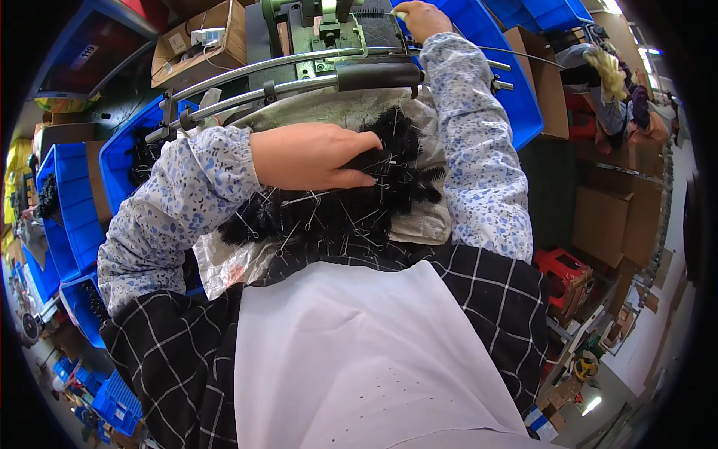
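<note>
A pile of small black bristle brushes [344,213] with thin twisted-wire stems lies on a pale, crumpled sheet [224,262] across my lap. My left hand [318,157] reaches over the top of this pile. Its thumb and forefinger are apart, with dark bristles showing between them; the other fingers are partly hidden. At the far side, my right hand [426,20] is curled beside the green metal machine [329,37]. Something pale yellow shows at its fingertips, too small to name.
Metal rails [299,88] with a dark padded sleeve [378,75] cross in front of the machine. A blue bin [516,97] stands right of it, a blue bin [116,161] of black brushes left. A cardboard box [202,45] holds a small white device. Another person's gloved hand [607,73] shows at far right.
</note>
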